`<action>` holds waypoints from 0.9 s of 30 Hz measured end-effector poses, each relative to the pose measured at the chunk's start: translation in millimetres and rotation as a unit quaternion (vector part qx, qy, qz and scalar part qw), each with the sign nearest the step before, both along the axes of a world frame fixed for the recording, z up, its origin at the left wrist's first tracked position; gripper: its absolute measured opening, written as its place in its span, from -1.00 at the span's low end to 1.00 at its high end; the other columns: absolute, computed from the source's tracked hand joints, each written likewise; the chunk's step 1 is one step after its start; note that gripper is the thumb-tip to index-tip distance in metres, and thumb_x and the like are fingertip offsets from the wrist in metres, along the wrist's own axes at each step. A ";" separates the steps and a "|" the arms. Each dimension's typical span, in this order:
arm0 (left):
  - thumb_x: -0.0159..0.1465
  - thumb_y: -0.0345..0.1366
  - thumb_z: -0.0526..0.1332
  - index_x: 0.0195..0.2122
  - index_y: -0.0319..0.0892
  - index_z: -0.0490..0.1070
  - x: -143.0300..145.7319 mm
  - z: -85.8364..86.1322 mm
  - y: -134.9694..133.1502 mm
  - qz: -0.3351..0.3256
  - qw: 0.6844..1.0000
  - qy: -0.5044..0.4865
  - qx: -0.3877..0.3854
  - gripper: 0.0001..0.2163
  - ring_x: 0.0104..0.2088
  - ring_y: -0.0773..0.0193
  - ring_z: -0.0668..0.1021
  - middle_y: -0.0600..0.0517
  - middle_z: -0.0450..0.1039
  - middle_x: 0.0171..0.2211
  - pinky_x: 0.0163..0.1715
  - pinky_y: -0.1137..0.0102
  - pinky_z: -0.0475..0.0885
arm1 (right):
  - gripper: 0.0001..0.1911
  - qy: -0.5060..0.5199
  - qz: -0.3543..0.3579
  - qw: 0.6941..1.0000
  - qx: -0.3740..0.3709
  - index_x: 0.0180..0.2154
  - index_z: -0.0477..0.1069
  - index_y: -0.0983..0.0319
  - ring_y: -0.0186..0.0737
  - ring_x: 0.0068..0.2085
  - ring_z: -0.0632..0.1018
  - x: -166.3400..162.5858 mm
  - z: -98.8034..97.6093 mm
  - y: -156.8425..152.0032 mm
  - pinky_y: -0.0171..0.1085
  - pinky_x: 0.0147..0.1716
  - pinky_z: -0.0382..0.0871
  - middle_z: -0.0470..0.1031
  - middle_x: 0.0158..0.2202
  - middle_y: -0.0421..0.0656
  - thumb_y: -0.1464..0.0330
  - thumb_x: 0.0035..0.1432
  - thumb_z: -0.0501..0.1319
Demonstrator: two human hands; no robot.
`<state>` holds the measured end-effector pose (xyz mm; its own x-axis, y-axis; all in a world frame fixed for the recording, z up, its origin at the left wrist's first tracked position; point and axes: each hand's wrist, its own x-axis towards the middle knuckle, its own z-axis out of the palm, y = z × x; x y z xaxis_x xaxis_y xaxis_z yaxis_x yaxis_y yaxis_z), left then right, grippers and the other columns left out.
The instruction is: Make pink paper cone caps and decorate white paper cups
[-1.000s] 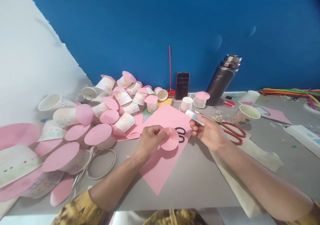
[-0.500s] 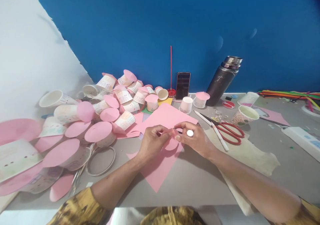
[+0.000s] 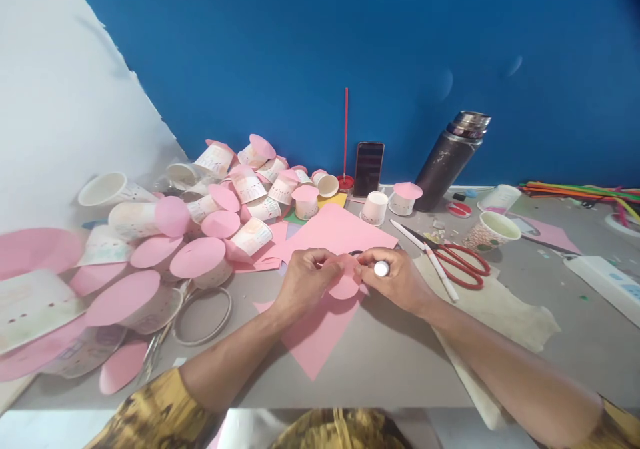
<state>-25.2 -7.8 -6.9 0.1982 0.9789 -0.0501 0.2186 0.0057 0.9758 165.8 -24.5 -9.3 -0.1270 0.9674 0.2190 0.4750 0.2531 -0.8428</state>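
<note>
My left hand (image 3: 303,274) pinches the left edge of a small pink paper disc (image 3: 345,284) above a large pink paper sheet (image 3: 327,249) on the grey table. Close beside it, my right hand (image 3: 397,277) is closed round a white glue stick (image 3: 381,268), whose round end faces me, and its fingertips touch the disc's right edge. Black scissor handles lie partly hidden behind the disc.
A heap of paper cups with pink disc lids (image 3: 210,222) fills the left. Red scissors (image 3: 463,259) and a white pen (image 3: 440,272) lie right of my hands on a cloth (image 3: 505,316). A phone (image 3: 369,168), flask (image 3: 450,159) and cups (image 3: 493,229) stand behind.
A second ago my right hand held the glue stick up and apart from the disc. It has since come in to the disc, turning the stick's end toward me.
</note>
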 end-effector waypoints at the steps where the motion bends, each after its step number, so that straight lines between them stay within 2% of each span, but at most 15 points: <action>1: 0.11 -0.31 0.24 -0.52 -0.21 0.53 0.3 0.2 -0.4 -0.001 1.000 0.000 0.004 -0.87 -0.54 0.37 0.33 0.12 0.37 -0.60 -0.52 0.42 0.19 | -0.79 -0.006 0.001 1.000 0.011 -0.47 0.49 0.20 -0.25 -0.47 0.46 -0.5 -1.0 0.0 -0.29 -0.46 0.28 0.53 -0.51 -0.19 0.22 0.12 0.29; 5: 0.09 -0.29 0.26 -0.55 -0.19 0.50 1.4 2.2 -1.8 -0.002 1.000 0.005 0.015 -0.88 -0.52 0.33 0.38 0.09 0.41 -0.57 -0.52 0.42 0.21 | -0.70 -0.012 0.007 0.999 0.040 -0.55 0.42 0.19 -0.28 -0.51 0.40 0.9 -3.6 -0.3 -0.28 -0.49 0.23 0.45 -0.57 -0.21 0.20 0.16 0.27; 10: 0.07 -0.26 0.26 -0.63 -0.17 0.33 -0.5 6.6 0.8 0.021 1.000 0.003 -0.010 -0.80 -0.57 0.39 0.26 0.15 0.23 -0.63 -0.57 0.44 0.09 | -0.79 0.026 0.037 0.997 -0.067 -0.38 0.59 0.19 -0.18 -0.37 0.55 13.7 7.3 0.5 -0.28 -0.38 0.38 0.64 -0.40 -0.16 0.19 0.15 0.29; 13: 0.04 -0.26 0.30 -0.65 -0.17 0.23 -1.8 8.1 2.5 0.028 0.999 -0.017 -0.044 -0.74 -0.59 0.43 0.19 0.19 0.13 -0.65 -0.58 0.45 0.03 | -0.75 0.025 0.029 0.996 -0.080 -0.39 0.60 0.20 -0.16 -0.34 0.56 16.0 10.3 1.3 -0.27 -0.37 0.40 0.65 -0.38 -0.14 0.17 0.15 0.29; 16: 0.03 -0.28 0.35 -0.63 -0.19 0.28 -2.6 8.2 2.5 0.019 0.997 -0.044 -0.056 -0.75 -0.57 0.44 0.22 0.18 0.17 -0.63 -0.57 0.47 0.08 | -0.76 0.028 0.038 0.995 -0.082 -0.43 0.57 0.20 -0.18 -0.38 0.55 11.6 5.4 1.9 -0.27 -0.40 0.39 0.62 -0.44 -0.16 0.17 0.12 0.32; 19: 0.14 -0.11 0.37 -0.44 -0.20 0.48 -3.7 8.3 2.4 -0.045 0.985 -0.147 -0.074 -0.75 -0.46 0.36 0.41 0.08 0.42 -0.47 -0.44 0.46 0.30 | -0.79 0.028 0.019 0.998 -0.062 -0.48 0.53 0.18 -0.20 -0.44 0.54 8.9 0.3 3.2 -0.27 -0.42 0.39 0.59 -0.50 -0.19 0.21 0.11 0.32; 22: 0.24 0.18 0.24 -0.22 -0.19 0.53 -5.1 8.1 4.1 -0.088 0.948 -0.268 -0.147 -0.53 -0.30 0.19 0.56 -0.09 0.57 -0.23 -0.29 0.33 0.48 | -0.79 0.050 0.002 0.998 -0.025 -0.45 0.54 0.17 -0.19 -0.46 0.56 11.9 0.4 4.6 -0.26 -0.43 0.42 0.60 -0.50 -0.19 0.19 0.13 0.33; 24: 0.24 0.23 0.21 -0.14 -0.20 0.52 -5.7 8.0 4.8 -0.104 0.925 -0.299 -0.209 -0.47 -0.24 0.12 0.60 -0.16 0.58 -0.16 -0.25 0.27 0.52 | -0.80 0.053 -0.004 0.998 0.017 -0.44 0.56 0.16 -0.18 -0.44 0.57 14.7 1.8 4.7 -0.26 -0.43 0.44 0.61 -0.48 -0.19 0.19 0.12 0.35; 27: 0.23 0.18 0.27 0.01 -0.19 0.48 -5.6 8.9 2.5 -0.199 0.889 -0.308 -0.274 -0.45 -0.22 0.02 0.65 -0.22 0.59 -0.12 -0.19 0.16 0.55 | -0.85 0.053 -0.001 0.996 0.076 -0.41 0.57 0.15 -0.19 -0.43 0.58 15.7 1.9 3.9 -0.26 -0.41 0.46 0.62 -0.46 -0.19 0.23 0.14 0.35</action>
<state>-30.8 -5.3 2.0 0.6792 0.6864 -0.2599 -0.2651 0.5596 0.7852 181.5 -20.6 -7.3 -0.0941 0.9222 0.3752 0.3849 0.3813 -0.8405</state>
